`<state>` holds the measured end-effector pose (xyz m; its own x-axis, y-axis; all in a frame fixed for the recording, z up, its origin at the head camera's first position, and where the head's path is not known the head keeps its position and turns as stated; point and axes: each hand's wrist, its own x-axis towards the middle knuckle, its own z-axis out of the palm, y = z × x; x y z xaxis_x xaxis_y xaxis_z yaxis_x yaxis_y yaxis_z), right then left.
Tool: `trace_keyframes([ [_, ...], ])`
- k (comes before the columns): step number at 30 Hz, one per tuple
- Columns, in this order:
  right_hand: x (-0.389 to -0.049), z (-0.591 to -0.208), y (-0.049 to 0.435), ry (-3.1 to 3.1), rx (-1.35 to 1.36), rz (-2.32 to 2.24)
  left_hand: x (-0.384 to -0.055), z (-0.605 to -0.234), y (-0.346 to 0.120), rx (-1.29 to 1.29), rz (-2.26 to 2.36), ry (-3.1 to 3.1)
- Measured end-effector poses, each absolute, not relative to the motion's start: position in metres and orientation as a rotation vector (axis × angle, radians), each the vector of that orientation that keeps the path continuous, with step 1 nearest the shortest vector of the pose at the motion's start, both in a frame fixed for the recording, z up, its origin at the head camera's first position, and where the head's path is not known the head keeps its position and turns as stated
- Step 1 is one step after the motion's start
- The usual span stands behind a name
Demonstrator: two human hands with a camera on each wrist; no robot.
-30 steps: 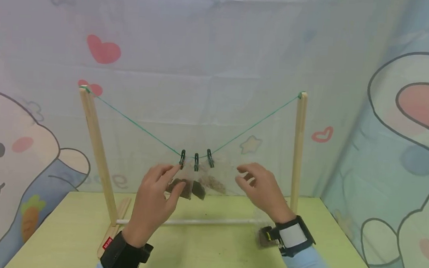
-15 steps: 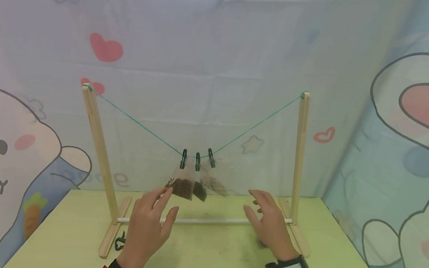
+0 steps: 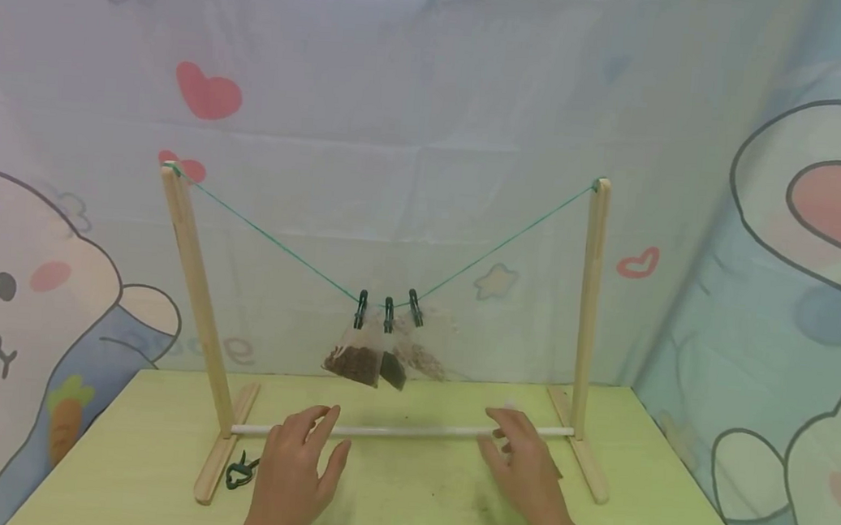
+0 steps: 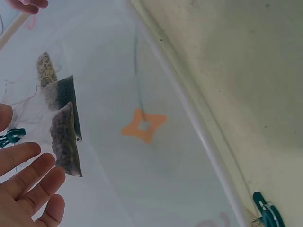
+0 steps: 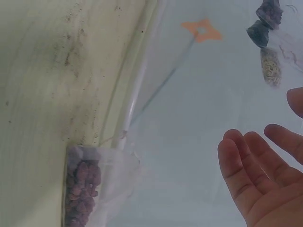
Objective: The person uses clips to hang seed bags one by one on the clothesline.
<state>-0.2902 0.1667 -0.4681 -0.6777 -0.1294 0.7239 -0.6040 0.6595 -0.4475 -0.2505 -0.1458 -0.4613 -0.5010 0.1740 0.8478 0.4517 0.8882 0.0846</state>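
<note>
My left hand (image 3: 295, 477) hovers over the table with fingers relaxed and holds nothing. Beside it on the table lies a loose dark green clip (image 3: 241, 471). My right hand (image 3: 528, 480) is also relaxed and holds nothing, near a clear bag of reddish-brown dried pieces (image 5: 83, 189) that lies on the table; in the head view the hand mostly hides this bag. From a green string (image 3: 275, 245) hang three clear bags, apart from both hands: one with brown contents (image 3: 355, 364), one dark (image 3: 392, 370), one pale (image 3: 421, 362). Green clips (image 3: 389, 316) pinch their tops.
Two wooden posts, left (image 3: 198, 296) and right (image 3: 590, 307), carry the sagging string. A white rod (image 3: 408, 432) joins their feet low over the yellow-green table (image 3: 418, 506). A printed cloth backdrop (image 3: 400, 131) stands behind.
Both hands have moved down and back from the hanging bags, the left from beside the brown one. The loose clip on the table has come into view. The bags still hang from the string.
</note>
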Motion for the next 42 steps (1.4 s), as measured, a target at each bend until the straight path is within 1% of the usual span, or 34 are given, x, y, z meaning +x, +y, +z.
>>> trace_keyframes([
  [10,-0.291,-0.478,0.159,-2.269,0.571,0.946,-0.252,-0.482,-0.149,-0.433,-0.334,-2.143],
  [14,-0.289,-0.478,0.151,-2.347,0.569,0.972,-0.254,-0.483,-0.151,-0.426,-0.304,-2.172],
  [19,-0.284,-0.473,0.134,-2.455,0.573,0.993,-0.253,-0.477,-0.158,-0.356,-0.300,-2.238],
  [25,-0.281,-0.462,0.110,-2.473,0.686,0.989,-0.256,-0.477,-0.177,-0.264,-0.287,-2.280],
  [31,-0.279,-0.460,0.092,-2.432,0.822,1.080,-0.259,-0.482,-0.197,-0.191,-0.286,-2.360],
  [42,-0.277,-0.466,0.081,-2.431,0.904,1.102,-0.265,-0.496,-0.216,-0.092,-0.189,-2.476],
])
